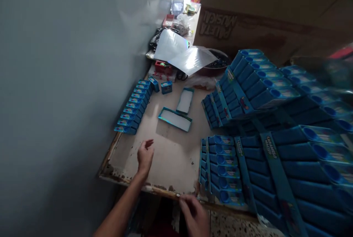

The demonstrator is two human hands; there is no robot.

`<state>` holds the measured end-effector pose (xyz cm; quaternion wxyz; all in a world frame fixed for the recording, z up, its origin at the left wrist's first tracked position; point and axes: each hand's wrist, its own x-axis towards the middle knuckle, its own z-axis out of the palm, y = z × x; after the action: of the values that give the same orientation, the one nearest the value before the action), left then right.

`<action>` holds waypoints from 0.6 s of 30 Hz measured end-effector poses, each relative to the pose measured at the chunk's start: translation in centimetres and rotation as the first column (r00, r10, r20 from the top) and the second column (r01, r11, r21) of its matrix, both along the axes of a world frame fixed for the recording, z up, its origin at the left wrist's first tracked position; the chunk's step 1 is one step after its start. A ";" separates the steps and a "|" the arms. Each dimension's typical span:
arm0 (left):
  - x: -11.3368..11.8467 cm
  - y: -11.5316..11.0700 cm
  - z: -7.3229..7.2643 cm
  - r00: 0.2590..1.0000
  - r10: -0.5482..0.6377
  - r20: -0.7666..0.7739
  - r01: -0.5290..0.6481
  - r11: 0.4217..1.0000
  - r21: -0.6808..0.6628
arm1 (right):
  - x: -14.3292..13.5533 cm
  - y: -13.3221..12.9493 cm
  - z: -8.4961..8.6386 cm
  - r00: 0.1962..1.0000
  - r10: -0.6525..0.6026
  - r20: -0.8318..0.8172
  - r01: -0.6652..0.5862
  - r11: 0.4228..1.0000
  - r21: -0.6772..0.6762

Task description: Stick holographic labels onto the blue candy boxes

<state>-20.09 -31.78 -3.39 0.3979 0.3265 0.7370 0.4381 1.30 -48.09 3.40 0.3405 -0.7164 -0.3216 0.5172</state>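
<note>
As my left hand (145,157), fingers (149,142) apart, hung near the row of blue boxes (134,107) on the surface (168,154), a careless swing could topple it, while my right hand (195,215) I could not tell.

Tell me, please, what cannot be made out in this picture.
All in the head view:
Right hand: blurred and cut by the bottom edge; its grip is unclear.
Stacked blue boxes: cut off by the right edge.
Round basin: partly covered by a shiny sheet.
Row of small boxes: print too small to read.
</note>
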 end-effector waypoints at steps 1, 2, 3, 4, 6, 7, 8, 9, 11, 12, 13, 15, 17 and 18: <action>-1.8 -0.5 -0.4 0.996 0.079 -0.037 -0.079 0.997 -0.009 | -1.0 3.7 -0.8 0.982 0.143 0.120 -0.155 0.983 0.096; -3.3 -0.8 -0.8 0.989 0.132 -0.066 -0.132 0.991 0.005 | -1.8 7.9 -1.6 0.934 0.206 0.293 -0.271 0.942 0.200; -4.7 -1.0 -0.9 0.978 0.182 -0.106 -0.179 0.983 0.037 | -2.6 12.3 -2.3 0.850 0.255 0.461 -0.399 0.882 0.249; -6.0 -1.1 -1.0 0.953 0.247 -0.173 -0.236 0.968 0.086 | -3.3 16.6 -3.1 0.746 0.265 0.611 -0.485 0.845 0.226; -8.5 -1.1 -0.9 0.855 0.379 -0.355 -0.319 0.923 0.217 | -4.5 23.5 -4.4 0.511 0.325 0.796 -0.571 0.820 0.032; -9.8 -0.8 -0.8 0.794 0.413 -0.447 -0.320 0.908 0.271 | -5.0 25.8 -4.8 0.401 0.417 0.816 -0.619 0.780 -0.094; -11.0 -0.5 -0.7 0.744 0.415 -0.523 -0.295 0.907 0.301 | -5.5 27.1 -5.2 0.318 0.488 0.813 -0.645 0.740 -0.192; -12.2 0.0 -0.5 0.711 0.398 -0.579 -0.255 0.914 0.315 | -6.0 27.7 -5.3 0.256 0.544 0.799 -0.665 0.699 -0.263; -14.1 1.4 -0.3 0.693 0.326 -0.643 -0.151 0.938 0.312 | -7.3 27.3 -5.3 0.210 0.574 0.792 -0.710 0.646 -0.280; -15.0 2.3 -0.1 0.702 0.275 -0.657 -0.089 0.949 0.302 | -8.2 26.8 -5.2 0.234 0.551 0.801 -0.737 0.637 -0.223; -15.7 3.3 0.0 0.720 0.210 -0.661 -0.016 0.958 0.287 | -9.4 26.4 -5.1 0.282 0.526 0.802 -0.772 0.620 -0.135; -16.9 5.6 0.4 0.763 0.075 -0.642 0.124 0.958 0.259 | -12.4 26.1 -5.2 0.431 0.514 0.741 -0.832 0.544 0.108; -18.0 7.9 0.6 0.822 0.017 -0.569 0.158 0.953 0.258 | -16.0 26.7 -5.6 0.538 0.569 0.622 -0.838 0.442 0.321; -18.4 9.0 0.7 0.861 0.017 -0.508 0.134 0.957 0.258 | -17.8 27.2 -5.9 0.559 0.594 0.579 -0.829 0.403 0.386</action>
<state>-38.50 -22.78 -2.72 0.1533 0.5059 0.7342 0.4261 -16.52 -20.89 -2.48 0.2335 -0.4261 -0.8064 0.3372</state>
